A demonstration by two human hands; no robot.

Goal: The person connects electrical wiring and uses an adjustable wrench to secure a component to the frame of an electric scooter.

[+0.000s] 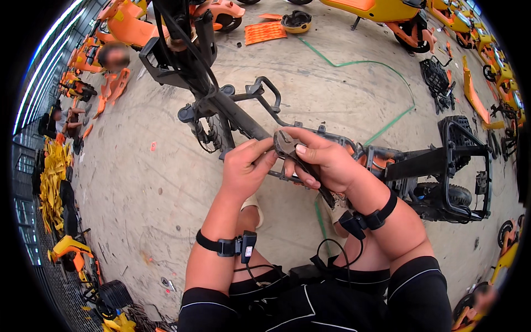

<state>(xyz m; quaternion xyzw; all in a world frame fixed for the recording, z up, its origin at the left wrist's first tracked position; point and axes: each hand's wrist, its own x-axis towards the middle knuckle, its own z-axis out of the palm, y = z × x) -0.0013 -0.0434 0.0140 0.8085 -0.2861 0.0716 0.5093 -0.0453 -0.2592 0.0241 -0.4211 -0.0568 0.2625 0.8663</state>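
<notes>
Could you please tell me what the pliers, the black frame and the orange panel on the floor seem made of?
The pliers look like worn steel, dull grey with a metallic sheen. The black frame is probably painted metal, rigid and tubular with soft satin highlights. The orange panel is likely moulded plastic, given its uniform colour and repeated pattern.

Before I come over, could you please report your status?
Right hand gripping pliers. Left hand close by their head. Black vehicle frame beyond both hands.
</notes>
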